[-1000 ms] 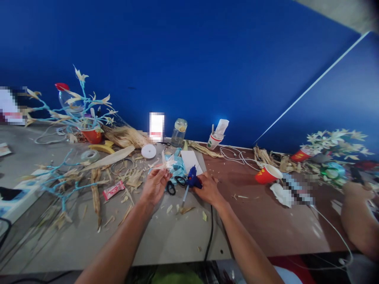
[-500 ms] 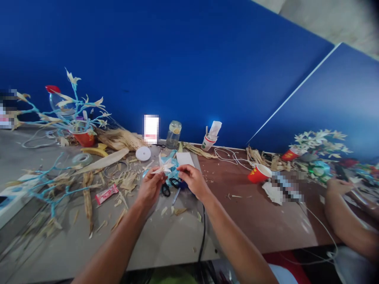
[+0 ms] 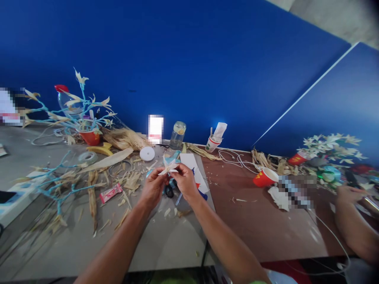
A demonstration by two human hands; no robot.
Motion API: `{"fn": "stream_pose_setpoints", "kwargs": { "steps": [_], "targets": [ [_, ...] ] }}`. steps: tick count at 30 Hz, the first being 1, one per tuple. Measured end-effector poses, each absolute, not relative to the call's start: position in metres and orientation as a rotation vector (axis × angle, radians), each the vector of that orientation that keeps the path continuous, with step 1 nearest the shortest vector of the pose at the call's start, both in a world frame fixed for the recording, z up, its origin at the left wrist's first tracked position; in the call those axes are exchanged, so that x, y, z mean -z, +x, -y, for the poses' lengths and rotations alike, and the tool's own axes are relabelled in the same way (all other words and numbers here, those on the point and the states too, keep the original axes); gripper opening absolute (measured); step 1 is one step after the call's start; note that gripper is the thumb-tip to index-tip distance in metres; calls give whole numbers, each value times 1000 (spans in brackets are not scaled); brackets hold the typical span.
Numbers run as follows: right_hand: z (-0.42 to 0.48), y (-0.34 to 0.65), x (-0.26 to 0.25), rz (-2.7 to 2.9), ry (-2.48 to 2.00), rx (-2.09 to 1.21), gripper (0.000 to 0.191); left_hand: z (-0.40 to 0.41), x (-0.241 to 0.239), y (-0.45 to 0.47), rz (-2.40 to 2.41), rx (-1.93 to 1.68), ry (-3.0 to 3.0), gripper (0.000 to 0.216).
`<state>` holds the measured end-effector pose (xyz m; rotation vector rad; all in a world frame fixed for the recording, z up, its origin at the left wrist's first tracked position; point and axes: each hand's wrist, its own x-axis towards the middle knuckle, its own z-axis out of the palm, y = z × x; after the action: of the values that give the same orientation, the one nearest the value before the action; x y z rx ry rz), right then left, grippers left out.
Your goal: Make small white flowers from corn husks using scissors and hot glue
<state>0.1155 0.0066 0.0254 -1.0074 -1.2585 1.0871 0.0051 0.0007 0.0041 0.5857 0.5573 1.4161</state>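
A pale flower of dried husk petals (image 3: 168, 167) is held up over the table between my two hands. My left hand (image 3: 154, 185) pinches it from the left with closed fingers. From the right, the fingertips of my right hand (image 3: 186, 180) close on its petals. Just behind and below the flower lie light-blue strips (image 3: 172, 157), partly covered by my hands. Black-handled scissors (image 3: 169, 191) rest under my hands, their blades hidden. Beside my right hand is a white sheet (image 3: 191, 162).
Husk scraps, a blue-wrapped branch (image 3: 60, 193), a pink wrapper (image 3: 111, 193) and a tape roll (image 3: 87, 157) lie left. A glass jar (image 3: 178, 135) stands behind. Right are a red paper cup (image 3: 265, 177), a cable and another person's hand (image 3: 351, 195).
My right hand has moved left and in, from apart to gripping the flower together with my left hand. The whole view has shifted slightly.
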Motion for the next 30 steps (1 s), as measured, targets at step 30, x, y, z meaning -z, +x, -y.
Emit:
{"fn": "stream_pose_setpoints", "kwargs": {
  "steps": [30],
  "targets": [
    [-3, 111, -37, 1222, -1079, -1142, 9, 2, -11, 4, -491, -1365, 586, 23]
  ]
}}
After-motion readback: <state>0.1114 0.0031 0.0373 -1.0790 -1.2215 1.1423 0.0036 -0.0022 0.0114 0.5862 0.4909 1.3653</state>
